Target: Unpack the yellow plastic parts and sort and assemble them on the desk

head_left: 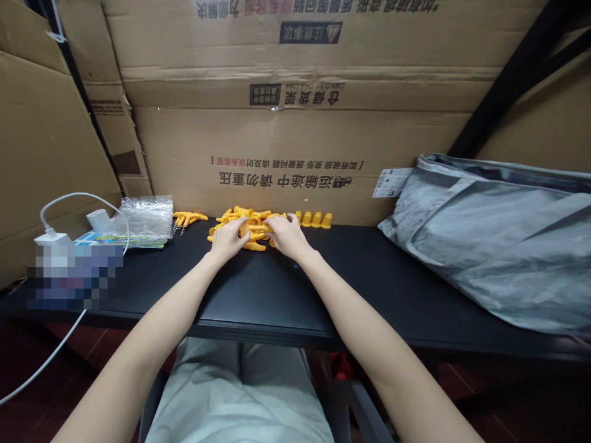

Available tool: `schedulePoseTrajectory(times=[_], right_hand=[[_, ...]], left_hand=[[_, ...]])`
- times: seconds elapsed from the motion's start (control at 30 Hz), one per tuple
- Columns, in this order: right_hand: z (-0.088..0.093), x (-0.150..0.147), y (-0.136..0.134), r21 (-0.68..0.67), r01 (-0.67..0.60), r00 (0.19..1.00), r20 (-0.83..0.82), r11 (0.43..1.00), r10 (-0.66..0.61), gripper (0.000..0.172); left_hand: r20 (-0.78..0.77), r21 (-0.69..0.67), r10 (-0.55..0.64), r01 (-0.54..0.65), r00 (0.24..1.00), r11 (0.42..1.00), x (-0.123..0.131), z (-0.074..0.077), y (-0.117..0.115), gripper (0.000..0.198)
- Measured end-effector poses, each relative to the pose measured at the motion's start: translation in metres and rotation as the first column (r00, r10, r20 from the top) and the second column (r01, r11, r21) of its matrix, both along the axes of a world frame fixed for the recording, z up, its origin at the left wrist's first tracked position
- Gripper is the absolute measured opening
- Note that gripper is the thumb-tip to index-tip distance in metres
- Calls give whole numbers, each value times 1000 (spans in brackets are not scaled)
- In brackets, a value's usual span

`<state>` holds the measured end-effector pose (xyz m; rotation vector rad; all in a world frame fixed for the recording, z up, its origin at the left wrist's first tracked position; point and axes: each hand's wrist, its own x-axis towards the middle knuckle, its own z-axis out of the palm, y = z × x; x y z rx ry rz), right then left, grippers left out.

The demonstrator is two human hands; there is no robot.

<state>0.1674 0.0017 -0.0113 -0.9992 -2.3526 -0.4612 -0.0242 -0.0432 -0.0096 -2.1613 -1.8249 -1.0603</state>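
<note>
A heap of small orange plastic pieces (245,215) lies at the back of the black table (258,289), against the cardboard. My left hand (229,237) rests on the heap's left side with its fingers curled over a piece. From the right, my right hand (287,234) meets it, fingers pinched on orange pieces. Three orange pieces (316,219) stand upright in a row just right of my hands. A few more orange pieces (188,217) lie to the left.
A clear plastic bag (146,216) and a white charger with cable (98,220) sit at the left. A large grey bag (494,240) covers the table's right end. Cardboard sheets (295,111) wall the back and left side.
</note>
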Motion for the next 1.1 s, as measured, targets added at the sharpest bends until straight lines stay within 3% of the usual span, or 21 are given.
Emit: schedulePoseTrajectory(times=[0.5,1.1], right_hand=[[-3,2,-4,-89,-13,1000,16,996,14,35],[-4,4,1,-79,-54,999,-7,995,54,27]], left_hand=[[32,3,-31,31,999,1000,-2,-7,6,38],[40,11,-47,47,998,999,-4,-10,9,38]])
